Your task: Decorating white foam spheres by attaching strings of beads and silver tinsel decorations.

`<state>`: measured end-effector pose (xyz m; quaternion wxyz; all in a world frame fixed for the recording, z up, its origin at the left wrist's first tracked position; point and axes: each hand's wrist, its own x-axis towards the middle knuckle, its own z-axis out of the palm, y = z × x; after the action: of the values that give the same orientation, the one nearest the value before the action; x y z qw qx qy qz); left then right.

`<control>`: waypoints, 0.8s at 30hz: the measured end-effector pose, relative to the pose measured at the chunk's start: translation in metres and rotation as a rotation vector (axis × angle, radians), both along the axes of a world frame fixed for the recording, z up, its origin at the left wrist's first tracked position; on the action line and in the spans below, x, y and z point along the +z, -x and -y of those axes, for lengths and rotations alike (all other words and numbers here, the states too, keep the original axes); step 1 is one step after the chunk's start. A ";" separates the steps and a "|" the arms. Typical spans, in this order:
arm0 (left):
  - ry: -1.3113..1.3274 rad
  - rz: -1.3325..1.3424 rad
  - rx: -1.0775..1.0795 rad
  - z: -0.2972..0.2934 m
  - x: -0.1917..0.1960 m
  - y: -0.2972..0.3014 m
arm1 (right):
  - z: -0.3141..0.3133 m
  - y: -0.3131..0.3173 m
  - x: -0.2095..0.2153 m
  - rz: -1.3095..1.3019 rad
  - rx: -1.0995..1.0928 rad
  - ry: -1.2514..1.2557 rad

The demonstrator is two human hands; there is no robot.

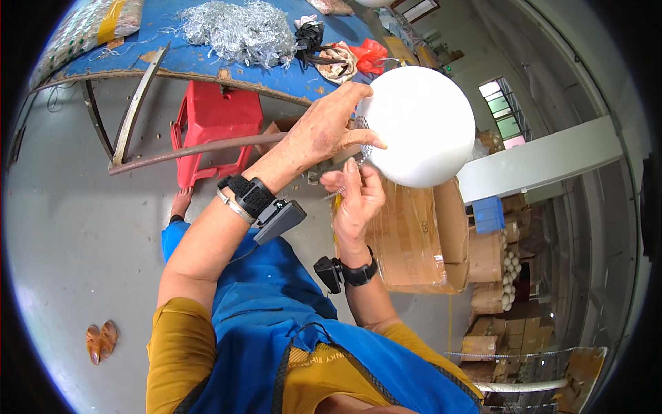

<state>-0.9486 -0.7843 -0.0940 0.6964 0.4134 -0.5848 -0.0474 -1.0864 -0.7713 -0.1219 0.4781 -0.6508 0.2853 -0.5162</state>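
A large smooth white ball [424, 127] is held up in front of me. My left hand [331, 124] grips its left side, thumb and fingers pressed against the surface. Between that thumb and the fingers a strip of silver beaded trim [361, 124] lies against the ball. Just below, my right hand [357, 196] is closed in a pinch under the ball's lower left edge, with the trim's loose end seemingly between its fingertips. Part of the trim is hidden by my fingers.
A blue-topped table [162, 52] bears a heap of silver tinsel strands [241, 31], black ties and a red plastic bag [369, 55]. Beneath stands a red stool [217, 124]. An open cardboard box [403, 241] is at right; sandals [101, 341] lie on the floor.
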 end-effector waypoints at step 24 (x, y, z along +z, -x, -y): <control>0.004 0.007 0.066 0.007 -0.005 0.001 | -0.009 0.026 0.028 -0.152 -0.111 0.111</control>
<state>-0.9494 -0.7915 -0.0986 0.6963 0.4313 -0.5733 -0.0218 -1.1126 -0.7622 -0.0935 0.3887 -0.6969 0.3274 -0.5060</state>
